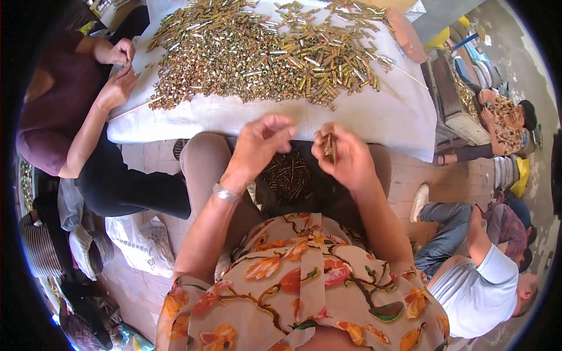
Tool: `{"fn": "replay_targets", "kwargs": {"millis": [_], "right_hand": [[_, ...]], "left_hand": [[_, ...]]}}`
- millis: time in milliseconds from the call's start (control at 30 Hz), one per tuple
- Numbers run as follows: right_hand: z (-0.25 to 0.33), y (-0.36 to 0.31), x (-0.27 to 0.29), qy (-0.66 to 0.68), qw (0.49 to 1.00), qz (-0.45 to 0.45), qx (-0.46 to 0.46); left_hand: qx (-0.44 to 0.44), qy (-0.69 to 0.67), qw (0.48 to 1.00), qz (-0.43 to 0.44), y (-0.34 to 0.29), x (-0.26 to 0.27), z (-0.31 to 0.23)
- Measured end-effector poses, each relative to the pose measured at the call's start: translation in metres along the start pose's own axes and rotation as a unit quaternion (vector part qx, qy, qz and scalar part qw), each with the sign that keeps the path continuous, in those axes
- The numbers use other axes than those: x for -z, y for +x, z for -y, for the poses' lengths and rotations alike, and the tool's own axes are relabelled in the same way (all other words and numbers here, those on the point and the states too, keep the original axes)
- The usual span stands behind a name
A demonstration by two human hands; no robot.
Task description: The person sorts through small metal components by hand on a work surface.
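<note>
Head view, looking down over a floral blouse [304,281] at both hands, raised just off the near edge of a table covered with a white cloth [374,117]. Right hand [345,155]: fingers curled together, clamped on a small bundle of brass-coloured metal pins [329,146] standing roughly upright between thumb and forefinger. Left hand [260,146]: fingers bent and drawn close, tips pointing toward the right hand, near it but apart; whether it pinches anything cannot be told. A silver bangle [225,192] sits on the left wrist. Directly below the 2 hands, on a dark cloth [319,190] across the lap, lies a loose batch of similar pins [288,174], most lying parallel. The far and middle part of the white cloth carries a large heap of mixed brass and silver sleeves and pins [257,50], spread almost from the left edge to the right edge; the strip along the near edge is bare cloth. At the left edge of the table a 2nd person in a maroon top has both hands [120,73] at the edge of the heap. At right, beyond the table, 1 person in a patterned shirt [508,126] sits low, and another in a white shirt [477,286] bends forward nearer the lower right
</note>
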State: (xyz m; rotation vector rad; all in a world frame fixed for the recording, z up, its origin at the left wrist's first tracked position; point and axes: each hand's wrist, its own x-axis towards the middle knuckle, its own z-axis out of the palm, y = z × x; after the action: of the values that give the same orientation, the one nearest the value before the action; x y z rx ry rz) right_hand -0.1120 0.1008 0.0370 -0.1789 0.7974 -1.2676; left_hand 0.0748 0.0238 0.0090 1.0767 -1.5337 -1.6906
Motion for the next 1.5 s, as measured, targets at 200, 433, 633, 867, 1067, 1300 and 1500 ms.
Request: {"fn": "replay_targets", "kwargs": {"millis": [200, 433, 633, 867, 1067, 1300, 1500], "right_hand": [[0.059, 0.085, 0.005, -0.372, 0.915, -0.081, 0.137], [0.05, 0.123, 0.019, -0.817, 0.406, -0.114, 0.393], [0.056, 0.109, 0.018, -0.781, 0.434, -0.132, 0.428], [0.069, 0.105, 0.041, -0.801, 0.412, -0.152, 0.407], [0.068, 0.092, 0.055, -0.744, 0.533, -0.136, 0.379], [0.063, 0.105, 0.031, -0.79, 0.49, -0.072, 0.361], [0.047, 0.094, 0.027, -0.765, 0.513, -0.078, 0.381]], "left_hand": [[-0.245, 0.394, 0.865, -0.192, 0.052, -0.003, 0.01], [-0.252, 0.464, 0.831, -0.175, 0.051, -0.007, 0.008], [-0.262, 0.462, 0.832, -0.162, 0.048, -0.003, 0.011], [-0.278, 0.463, 0.826, -0.163, 0.045, -0.006, 0.009], [-0.293, 0.486, 0.811, -0.146, 0.038, -0.001, 0.01], [-0.232, 0.368, 0.883, -0.176, 0.036, -0.005, 0.012], [-0.013, -0.123, 0.991, -0.046, 0.029, -0.001, 0.008]]}}
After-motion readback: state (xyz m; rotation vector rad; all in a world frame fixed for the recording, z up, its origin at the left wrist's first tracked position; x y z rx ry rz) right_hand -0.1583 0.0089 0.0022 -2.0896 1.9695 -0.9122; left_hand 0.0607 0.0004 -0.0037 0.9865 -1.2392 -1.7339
